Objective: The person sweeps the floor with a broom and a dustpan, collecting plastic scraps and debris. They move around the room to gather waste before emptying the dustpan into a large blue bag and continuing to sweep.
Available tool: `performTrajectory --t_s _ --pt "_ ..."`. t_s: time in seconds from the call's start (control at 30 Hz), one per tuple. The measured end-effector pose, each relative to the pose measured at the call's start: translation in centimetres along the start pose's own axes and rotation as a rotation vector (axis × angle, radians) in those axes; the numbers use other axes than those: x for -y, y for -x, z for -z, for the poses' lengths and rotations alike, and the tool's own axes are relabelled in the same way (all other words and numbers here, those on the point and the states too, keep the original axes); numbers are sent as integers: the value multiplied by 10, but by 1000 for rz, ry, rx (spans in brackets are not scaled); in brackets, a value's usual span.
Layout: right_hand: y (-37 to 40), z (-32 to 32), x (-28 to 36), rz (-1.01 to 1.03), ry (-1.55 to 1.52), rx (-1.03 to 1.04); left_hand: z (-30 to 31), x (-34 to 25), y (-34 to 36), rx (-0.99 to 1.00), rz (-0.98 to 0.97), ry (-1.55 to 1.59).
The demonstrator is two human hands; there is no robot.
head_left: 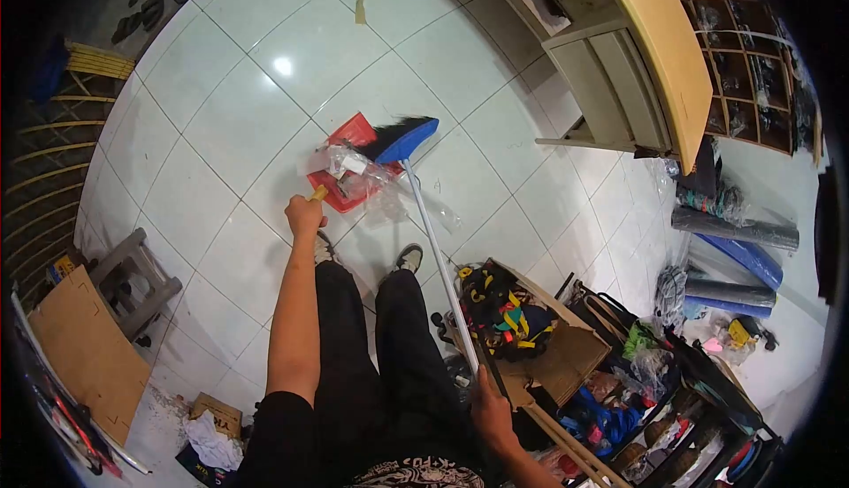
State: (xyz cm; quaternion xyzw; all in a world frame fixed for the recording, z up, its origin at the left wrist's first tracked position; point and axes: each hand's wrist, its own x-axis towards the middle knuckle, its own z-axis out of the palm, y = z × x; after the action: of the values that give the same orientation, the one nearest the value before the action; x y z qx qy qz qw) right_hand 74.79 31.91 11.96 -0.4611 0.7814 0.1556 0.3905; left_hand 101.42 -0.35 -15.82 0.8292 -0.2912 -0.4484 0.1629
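My left hand is closed round the yellowish handle of a red dustpan on the tiled floor. Crumpled clear plastic wrap lies in the pan and spills over its right side. My right hand grips the long pale stick of a broom, low in the view. The broom's blue head and black bristles rest over the pan's upper right part. The dustpan's handle is mostly hidden inside my left fist.
A cardboard box of colourful straps stands right of my legs, beside a cluttered rack. At upper right is a desk. A grey plastic stool and a cardboard sheet are at left, near a slatted folding gate.
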Motion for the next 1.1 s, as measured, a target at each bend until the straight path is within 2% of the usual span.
performTrajectory --t_s 0.23,0.3,0.43,0.57,0.63,0.7,1.1 --pt "-12 27 -5 185 -228 -196 -4 15 -7 -2 -16 -3" --pt "-19 38 -1 -52 -180 -74 -3 16 -9 -3 -21 -1" --pt "-31 48 -9 -14 -174 -117 -1 10 -5 22 -21 -24" --pt "-2 45 -12 -31 -205 -126 1 10 -1 35 0 -29" --pt "29 37 -20 133 -176 -245 1 8 -3 53 3 -55" --pt "84 56 -6 -352 -269 87 -4 13 -12 84 -4 -82" --pt "136 25 20 -435 -355 151 -6 14 -15 112 -5 -104"
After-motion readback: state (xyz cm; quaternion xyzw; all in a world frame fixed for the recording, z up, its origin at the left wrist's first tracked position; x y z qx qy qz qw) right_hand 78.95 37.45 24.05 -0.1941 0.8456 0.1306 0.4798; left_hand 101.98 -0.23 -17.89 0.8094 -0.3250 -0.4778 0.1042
